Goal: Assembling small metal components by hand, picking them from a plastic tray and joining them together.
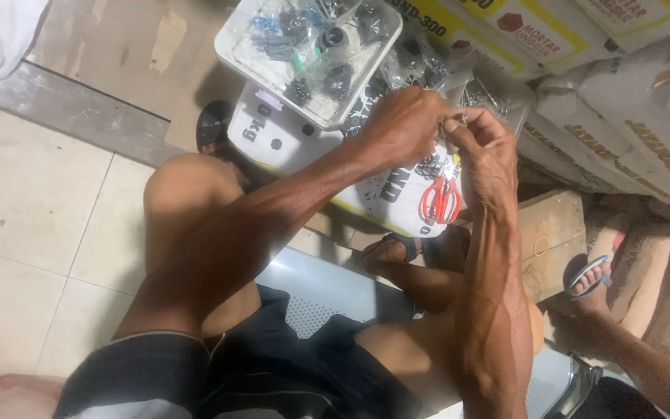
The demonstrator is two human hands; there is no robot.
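Observation:
My left hand (406, 124) and my right hand (488, 151) meet above a white sack (288, 140), fingertips pinched together on a small clear plastic bag (457, 120) of little metal parts. Both hands grip it; what is inside is too small to make out. Just below my hands, red-handled scissors (441, 200) lie on the sack beside a pile of small dark rings (428, 165). A clear plastic tray (310, 56) of bagged dark hardware sits on the sack beyond my left hand.
Stacked white and yellow sacks (606, 93) fill the upper right. A wooden block (550, 237) lies right of my forearm. Another person's sandalled foot (591, 279) and leg are at the lower right. I sit on a grey perforated bench (327, 291) over a tiled floor (32, 233).

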